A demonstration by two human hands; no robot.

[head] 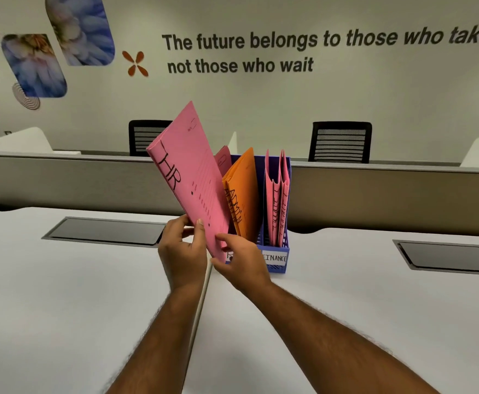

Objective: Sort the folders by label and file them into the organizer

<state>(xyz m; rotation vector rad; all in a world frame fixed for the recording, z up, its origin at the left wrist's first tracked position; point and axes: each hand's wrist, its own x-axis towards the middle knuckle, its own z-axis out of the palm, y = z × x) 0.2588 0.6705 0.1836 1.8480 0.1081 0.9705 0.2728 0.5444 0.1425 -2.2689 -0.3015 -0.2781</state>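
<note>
A pink folder marked HR point(187, 172) leans to the left, its lower end at the front left of the blue organizer point(275, 258). My left hand point(182, 251) pinches its lower left edge and my right hand point(241, 260) grips its bottom corner from the right. Behind it another pink folder point(223, 159) peeks out. Orange folders marked ADMIN point(242, 194) stand in the middle slot. Pink folders point(276, 194) stand in the right slot, labelled FINANCE point(275, 257). My right hand hides the other slot labels.
The organizer stands on a white desk point(62, 294) against a grey divider point(389, 194). Two recessed cable hatches lie in the desk, one at the left point(104, 231) and one at the right point(454, 255). Black chairs point(342, 142) stand beyond the divider.
</note>
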